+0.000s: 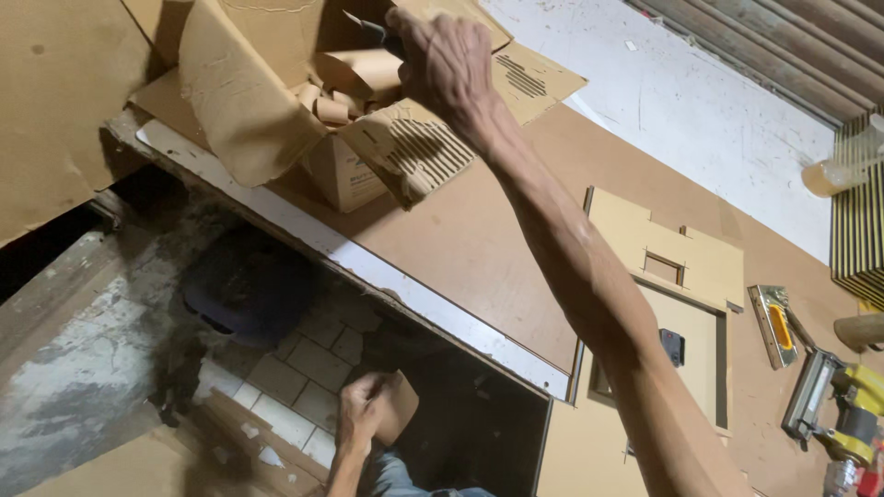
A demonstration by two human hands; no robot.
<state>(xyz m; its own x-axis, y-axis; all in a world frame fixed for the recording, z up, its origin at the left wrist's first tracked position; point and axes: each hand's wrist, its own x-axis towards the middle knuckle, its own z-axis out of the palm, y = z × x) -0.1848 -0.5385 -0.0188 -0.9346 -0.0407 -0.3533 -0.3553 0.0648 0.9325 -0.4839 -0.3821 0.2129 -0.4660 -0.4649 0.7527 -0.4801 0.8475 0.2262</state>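
At the table's white edge (387, 271), the torn cardboard box (368, 156) crowds the right hand (442, 60), fingers clenched on a dark tool (373, 32), while the left hand (361, 410) below grips a cardboard piece (398, 405).

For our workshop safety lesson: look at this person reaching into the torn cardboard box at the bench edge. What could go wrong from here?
1. The right hand grips a dark tool inside the torn cardboard box, which stands near the bench edge; a pull might tip it off.
2. The left hand holds a cardboard piece low down, so nothing steadies the box.
3. The outstretched arm crosses the bench near the yellow nail gun; it might get knocked.
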